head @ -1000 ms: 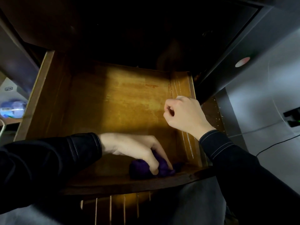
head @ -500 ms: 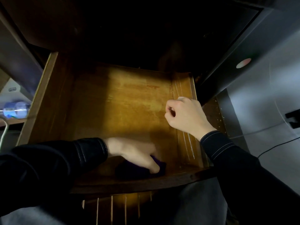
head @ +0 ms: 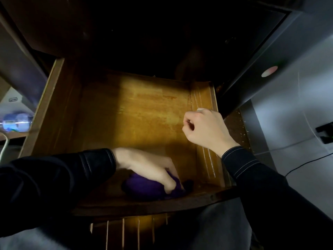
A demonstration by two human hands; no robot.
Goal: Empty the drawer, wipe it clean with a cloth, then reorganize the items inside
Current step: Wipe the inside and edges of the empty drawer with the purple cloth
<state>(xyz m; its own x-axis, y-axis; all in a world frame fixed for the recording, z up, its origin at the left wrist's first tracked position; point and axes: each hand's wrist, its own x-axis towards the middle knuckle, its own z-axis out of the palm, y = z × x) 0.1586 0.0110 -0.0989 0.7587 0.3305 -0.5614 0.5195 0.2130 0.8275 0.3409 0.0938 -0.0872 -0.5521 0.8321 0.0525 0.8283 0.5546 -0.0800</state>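
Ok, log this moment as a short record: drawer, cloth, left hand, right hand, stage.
drawer: wooden, pulled open
cloth: purple, bunched, on the drawer floor near the front right corner
left hand: grips the cloth against the floor
right hand: fingers curled, at the drawer's right wall; unclear whether it grips the wall
stage: wiping; items not yet put back

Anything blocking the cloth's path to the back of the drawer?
Nothing visible. The left hand grips the purple cloth by the front wall; the drawer floor beyond is bare. The right hand sits at the right wall, aside.
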